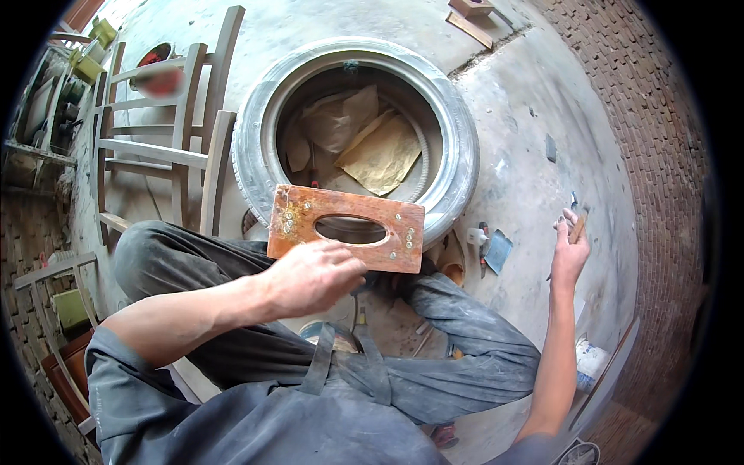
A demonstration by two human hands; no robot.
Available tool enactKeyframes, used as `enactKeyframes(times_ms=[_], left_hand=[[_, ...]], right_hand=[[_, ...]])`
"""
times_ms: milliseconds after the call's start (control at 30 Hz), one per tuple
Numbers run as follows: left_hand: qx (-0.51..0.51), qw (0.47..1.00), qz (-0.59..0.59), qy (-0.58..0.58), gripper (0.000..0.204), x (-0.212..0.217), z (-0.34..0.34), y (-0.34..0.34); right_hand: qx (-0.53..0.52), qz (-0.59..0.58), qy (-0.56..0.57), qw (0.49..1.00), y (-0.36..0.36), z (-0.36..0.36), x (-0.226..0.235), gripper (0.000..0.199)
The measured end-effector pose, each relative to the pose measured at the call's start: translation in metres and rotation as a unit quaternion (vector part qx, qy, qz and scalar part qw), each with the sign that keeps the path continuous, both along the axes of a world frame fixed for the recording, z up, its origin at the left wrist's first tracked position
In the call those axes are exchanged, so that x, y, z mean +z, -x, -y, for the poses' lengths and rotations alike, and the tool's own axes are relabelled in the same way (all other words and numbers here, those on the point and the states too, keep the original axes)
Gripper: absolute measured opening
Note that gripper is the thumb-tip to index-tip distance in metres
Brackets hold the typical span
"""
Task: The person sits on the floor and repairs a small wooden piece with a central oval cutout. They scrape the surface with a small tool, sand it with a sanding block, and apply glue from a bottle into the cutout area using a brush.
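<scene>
A rectangular reddish-brown wooden panel with an oval hole and small pale floral marks lies tilted over the tyre's near edge; the left end has mottled yellowish patches. My left hand is at its lower edge with the fingers curled. Its fingertips are hidden, so I cannot tell what they grip. Out to the right, away from the panel, my right hand is closed on a small wooden-handled tool. The tool's exact kind is unclear.
A large tyre stands before me with yellowish paper sheets inside. Wooden chair frames are at left. Right of the tyre lie a blue sheet and a red-and-black tool. A white tub is beside my right forearm.
</scene>
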State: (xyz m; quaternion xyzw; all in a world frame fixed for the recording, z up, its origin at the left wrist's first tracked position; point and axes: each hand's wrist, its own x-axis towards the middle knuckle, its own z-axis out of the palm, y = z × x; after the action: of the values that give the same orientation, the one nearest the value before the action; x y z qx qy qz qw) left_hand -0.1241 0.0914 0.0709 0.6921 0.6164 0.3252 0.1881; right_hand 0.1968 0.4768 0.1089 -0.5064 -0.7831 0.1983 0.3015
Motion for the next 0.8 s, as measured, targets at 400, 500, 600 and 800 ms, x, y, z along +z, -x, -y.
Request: enactKeyframes(times_ms=[400, 500, 600, 800], left_hand=[[-0.142, 0.987, 0.043, 0.063, 0.020, -0.010, 0.019, -0.036], [-0.152, 0.984, 0.041, 0.080, 0.018, -0.011, 0.025, -0.041], [-0.152, 0.983, 0.043, 0.093, 0.019, -0.013, 0.026, -0.041], [-0.091, 0.995, -0.002, 0.041, 0.023, -0.011, 0.013, -0.034]], right_hand=[[0.005, 0.060, 0.001, 0.998, -0.006, 0.018, -0.054, 0.061], [-0.018, 0.000, 0.024, 1.000, 0.017, 0.046, -0.047, 0.056], [-0.008, -0.051, 0.080, 0.995, 0.027, 0.071, -0.052, 0.045], [0.025, -0.194, 0.307, 0.931, 0.086, 0.185, -0.061, 0.024]])
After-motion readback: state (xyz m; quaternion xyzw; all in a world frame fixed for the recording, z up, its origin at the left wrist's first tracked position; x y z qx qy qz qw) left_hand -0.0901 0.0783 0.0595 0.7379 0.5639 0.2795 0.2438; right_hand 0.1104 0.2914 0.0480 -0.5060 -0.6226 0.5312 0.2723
